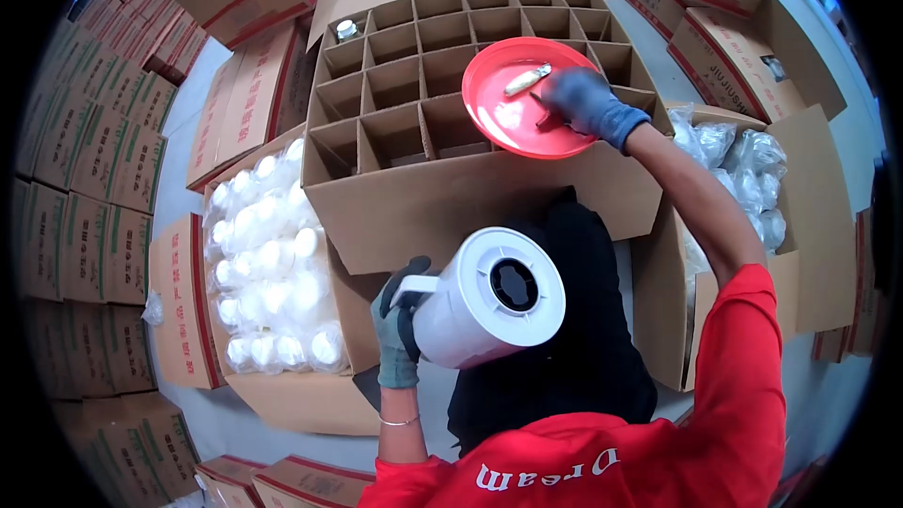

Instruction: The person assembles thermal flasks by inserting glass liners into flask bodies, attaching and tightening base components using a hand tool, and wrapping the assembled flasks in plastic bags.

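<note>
My left hand (398, 327), in a grey glove with dark coating, is closed around the handle of a white jug (447, 315). The jug is tilted so that its round base, with a black centre, faces up. My gloved right hand (578, 99) is over a red round plastic dish (503, 127), its fingers smeared by motion. Whether it grips anything does not show. A small pale-handled tool, perhaps a folding knife (527, 81), lies on the dish beside those fingers. The dish sits on top of a divided carton (470, 198).
One capped bottle (347, 29) stands in a far-left cell of the carton. An open box of wrapped white-capped bottles (273, 263) is at left, another of plastic-wrapped items (752, 165) at right. Stacked cartons (89, 150) line the left side.
</note>
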The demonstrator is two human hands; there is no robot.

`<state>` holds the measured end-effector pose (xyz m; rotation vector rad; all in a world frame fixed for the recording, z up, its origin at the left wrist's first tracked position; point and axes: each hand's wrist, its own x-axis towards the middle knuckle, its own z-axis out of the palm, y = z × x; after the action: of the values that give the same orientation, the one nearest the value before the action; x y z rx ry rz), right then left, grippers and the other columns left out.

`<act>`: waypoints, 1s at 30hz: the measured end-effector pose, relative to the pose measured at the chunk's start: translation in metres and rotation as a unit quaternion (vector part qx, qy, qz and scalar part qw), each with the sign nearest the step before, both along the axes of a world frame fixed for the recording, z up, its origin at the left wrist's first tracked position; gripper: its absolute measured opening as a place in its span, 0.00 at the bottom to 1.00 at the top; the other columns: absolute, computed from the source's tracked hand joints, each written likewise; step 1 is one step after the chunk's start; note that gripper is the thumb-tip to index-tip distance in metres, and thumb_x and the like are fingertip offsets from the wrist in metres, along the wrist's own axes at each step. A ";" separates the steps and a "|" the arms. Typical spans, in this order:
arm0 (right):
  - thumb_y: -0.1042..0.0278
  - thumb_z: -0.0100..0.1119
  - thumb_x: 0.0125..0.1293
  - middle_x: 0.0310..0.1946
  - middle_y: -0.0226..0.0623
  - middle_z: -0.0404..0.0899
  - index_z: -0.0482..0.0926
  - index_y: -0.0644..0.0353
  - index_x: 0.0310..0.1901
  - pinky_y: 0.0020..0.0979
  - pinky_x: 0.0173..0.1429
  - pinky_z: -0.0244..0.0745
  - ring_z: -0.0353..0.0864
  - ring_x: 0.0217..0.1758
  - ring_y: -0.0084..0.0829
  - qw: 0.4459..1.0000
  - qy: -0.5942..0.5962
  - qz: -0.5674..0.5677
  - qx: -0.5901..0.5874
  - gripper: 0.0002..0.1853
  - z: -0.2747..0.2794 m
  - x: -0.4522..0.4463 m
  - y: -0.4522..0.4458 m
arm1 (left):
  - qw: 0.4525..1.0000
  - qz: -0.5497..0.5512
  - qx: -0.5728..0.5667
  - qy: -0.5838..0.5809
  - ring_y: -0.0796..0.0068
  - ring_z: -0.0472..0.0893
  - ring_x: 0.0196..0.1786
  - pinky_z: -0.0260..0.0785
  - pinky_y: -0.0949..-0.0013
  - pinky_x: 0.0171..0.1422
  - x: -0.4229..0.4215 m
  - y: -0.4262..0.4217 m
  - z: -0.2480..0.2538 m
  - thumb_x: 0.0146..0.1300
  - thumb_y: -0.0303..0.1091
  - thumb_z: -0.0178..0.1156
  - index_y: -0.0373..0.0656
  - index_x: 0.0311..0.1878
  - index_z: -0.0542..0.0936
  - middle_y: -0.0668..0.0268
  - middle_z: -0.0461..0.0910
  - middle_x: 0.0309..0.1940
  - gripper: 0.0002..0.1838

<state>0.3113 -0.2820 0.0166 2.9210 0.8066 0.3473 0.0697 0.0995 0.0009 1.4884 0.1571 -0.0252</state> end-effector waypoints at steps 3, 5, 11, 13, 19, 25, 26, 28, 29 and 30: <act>0.68 0.60 0.56 0.41 0.47 0.74 0.77 0.58 0.45 0.35 0.47 0.77 0.81 0.41 0.41 0.907 0.227 -0.118 0.335 0.14 0.047 -0.046 0.027 | 0.999 -0.004 -0.033 0.040 0.68 0.81 0.52 0.74 0.65 0.59 0.001 0.002 0.002 0.61 0.27 0.51 0.32 0.57 0.79 0.57 0.83 0.51 0.21; 0.59 0.63 0.66 0.39 0.36 0.78 0.78 0.63 0.46 0.26 0.42 0.76 0.81 0.36 0.24 0.675 0.353 -0.060 0.645 0.15 0.041 -0.075 0.032 | 0.999 -0.045 0.027 0.000 0.69 0.82 0.50 0.74 0.66 0.58 0.006 0.008 -0.007 0.62 0.27 0.50 0.32 0.56 0.80 0.58 0.83 0.50 0.20; 0.61 0.67 0.50 0.57 0.39 0.73 0.77 0.48 0.52 0.56 0.68 0.69 0.73 0.64 0.42 0.899 0.080 0.410 0.128 0.24 0.117 -0.183 0.050 | 0.984 -0.146 -0.017 0.104 0.74 0.82 0.42 0.75 0.68 0.49 0.030 -0.008 0.014 0.68 0.30 0.50 0.34 0.50 0.82 0.61 0.85 0.42 0.15; 0.60 0.66 0.50 0.57 0.38 0.73 0.78 0.48 0.52 0.58 0.69 0.67 0.72 0.65 0.41 0.889 0.012 0.448 0.096 0.24 0.113 -0.190 0.052 | 0.973 -0.198 -0.013 0.116 0.75 0.82 0.41 0.75 0.69 0.49 0.037 -0.009 0.010 0.68 0.31 0.51 0.35 0.49 0.82 0.61 0.85 0.41 0.14; 0.60 0.65 0.54 0.55 0.39 0.74 0.79 0.47 0.49 0.56 0.71 0.66 0.74 0.61 0.41 0.843 0.010 0.533 0.074 0.19 0.118 -0.213 0.059 | 0.937 -0.306 -0.031 0.165 0.77 0.81 0.40 0.75 0.71 0.48 0.043 -0.016 0.014 0.66 0.35 0.57 0.37 0.48 0.82 0.65 0.84 0.41 0.13; 0.64 0.64 0.54 0.58 0.40 0.74 0.81 0.47 0.47 0.55 0.72 0.65 0.75 0.60 0.43 0.862 0.058 0.494 0.100 0.16 0.111 -0.225 0.050 | 0.932 -0.310 -0.048 0.182 0.79 0.81 0.41 0.75 0.73 0.49 0.041 -0.012 -0.004 0.69 0.35 0.57 0.37 0.49 0.82 0.65 0.84 0.41 0.13; 0.65 0.64 0.54 0.58 0.40 0.74 0.81 0.47 0.47 0.55 0.72 0.65 0.75 0.59 0.43 0.866 0.074 0.484 0.101 0.16 0.109 -0.226 0.048 | 0.935 -0.299 -0.049 0.184 0.79 0.81 0.41 0.75 0.73 0.49 0.039 -0.011 -0.008 0.69 0.35 0.57 0.37 0.49 0.82 0.65 0.84 0.41 0.13; 0.64 0.65 0.53 0.60 0.41 0.73 0.81 0.46 0.46 0.54 0.71 0.66 0.74 0.61 0.43 0.872 0.054 0.476 0.102 0.16 0.106 -0.228 0.049 | 0.941 -0.277 -0.050 0.187 0.79 0.81 0.41 0.75 0.73 0.48 0.035 -0.009 -0.012 0.68 0.35 0.57 0.36 0.49 0.82 0.65 0.84 0.41 0.13; 0.64 0.65 0.53 0.60 0.41 0.73 0.81 0.46 0.46 0.54 0.70 0.66 0.74 0.62 0.44 0.873 0.032 0.475 0.100 0.17 0.106 -0.228 0.051 | 0.941 -0.280 -0.044 0.184 0.79 0.81 0.41 0.75 0.73 0.48 0.034 -0.008 -0.013 0.68 0.35 0.58 0.36 0.49 0.82 0.65 0.84 0.41 0.13; 0.64 0.65 0.53 0.60 0.41 0.73 0.81 0.46 0.47 0.54 0.70 0.67 0.74 0.62 0.44 0.875 0.010 0.475 0.097 0.17 0.107 -0.228 0.053 | 0.942 -0.282 -0.037 0.180 0.79 0.81 0.41 0.75 0.73 0.48 0.034 -0.010 -0.009 0.68 0.35 0.58 0.36 0.49 0.82 0.65 0.84 0.41 0.13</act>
<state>0.0829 -0.2293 0.1232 2.4239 2.2808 0.4651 0.1034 0.0894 -0.0084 1.3990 0.0163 -0.7620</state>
